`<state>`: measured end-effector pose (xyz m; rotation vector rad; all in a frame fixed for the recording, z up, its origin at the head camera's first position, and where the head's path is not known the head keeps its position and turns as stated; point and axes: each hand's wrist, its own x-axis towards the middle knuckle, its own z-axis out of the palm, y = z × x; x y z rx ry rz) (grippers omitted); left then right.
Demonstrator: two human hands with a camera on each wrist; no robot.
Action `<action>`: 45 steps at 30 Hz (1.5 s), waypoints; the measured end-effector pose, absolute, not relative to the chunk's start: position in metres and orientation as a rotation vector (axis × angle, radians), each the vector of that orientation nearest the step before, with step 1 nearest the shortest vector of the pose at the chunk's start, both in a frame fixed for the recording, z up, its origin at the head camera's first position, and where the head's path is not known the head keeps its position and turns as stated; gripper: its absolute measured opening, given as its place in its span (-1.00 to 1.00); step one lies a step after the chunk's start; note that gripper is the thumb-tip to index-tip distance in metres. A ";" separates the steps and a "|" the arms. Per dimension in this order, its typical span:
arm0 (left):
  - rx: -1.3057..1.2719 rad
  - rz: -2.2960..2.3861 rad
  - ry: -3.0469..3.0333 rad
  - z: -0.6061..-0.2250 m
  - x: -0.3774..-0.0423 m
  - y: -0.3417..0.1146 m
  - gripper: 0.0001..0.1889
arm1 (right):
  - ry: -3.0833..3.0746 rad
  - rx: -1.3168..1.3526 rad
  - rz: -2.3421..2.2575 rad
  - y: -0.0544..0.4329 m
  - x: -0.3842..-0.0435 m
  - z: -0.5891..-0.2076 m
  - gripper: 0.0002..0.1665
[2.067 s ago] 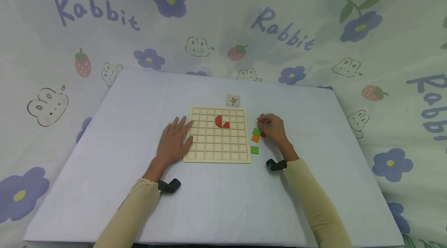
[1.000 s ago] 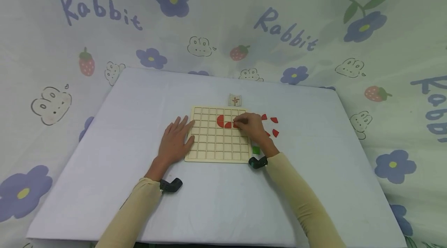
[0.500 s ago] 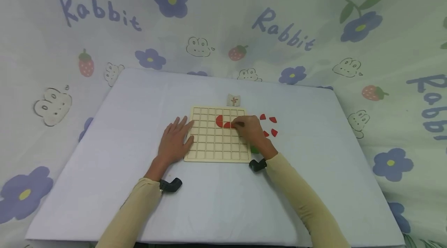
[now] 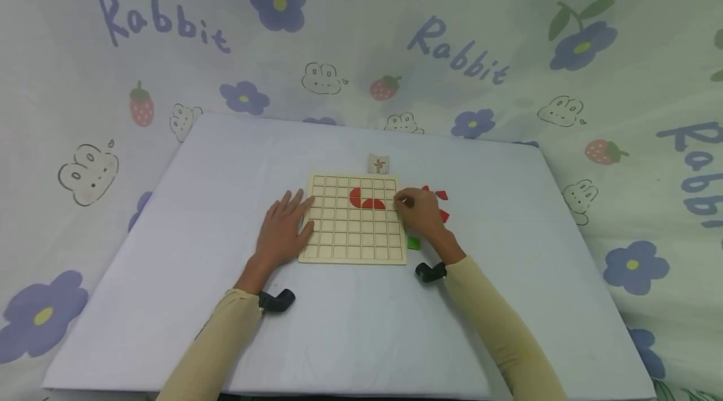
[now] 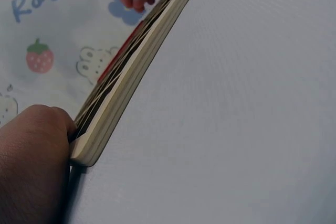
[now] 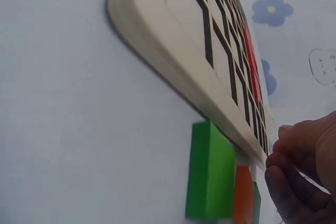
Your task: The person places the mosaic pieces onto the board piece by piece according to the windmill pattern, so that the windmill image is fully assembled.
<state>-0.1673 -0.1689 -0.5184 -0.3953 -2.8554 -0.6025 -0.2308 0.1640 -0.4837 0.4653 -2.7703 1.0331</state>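
A square wooden grid board [image 4: 346, 235] lies on the table, with several red curved-edged tiles [image 4: 355, 197] set in its cells. The left hand [image 4: 282, 225] rests with spread fingers on the board's left edge. The right hand [image 4: 420, 208] is above the board's right edge, fingers loosely bent, and no piece shows between them. Under and beside it lie loose red tiles [image 4: 442, 195] and a green block [image 4: 414, 243]. In the right wrist view, an orange block [image 6: 242, 195] and another green block [image 6: 256, 203] stand behind the nearer green one; the right hand hides them in the head view.
A small patterned card [image 4: 378, 164] with a red pinwheel-like figure lies beyond the board's far edge. The white-covered table [image 4: 350, 332] extends around the board. A printed curtain [image 4: 339, 24] hangs behind and at the sides.
The right hand has carried a red tile from the right-hand pile onto the board, next to the other red tiles, let go, and drawn back right. The left hand has stayed in place.
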 end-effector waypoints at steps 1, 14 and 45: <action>-0.398 -0.604 -2.856 -0.518 -0.167 -0.169 -0.41 | -2.769 0.454 1.030 0.166 -0.230 -0.482 -0.90; -0.400 -0.603 -2.870 -0.519 -0.169 -0.169 -0.40 | -2.767 0.152 0.934 0.217 -0.236 -0.468 -0.81; -0.390 -0.614 -2.884 -0.519 -0.172 -0.169 -0.40 | -3.069 0.064 1.056 0.257 -0.217 -0.469 -0.82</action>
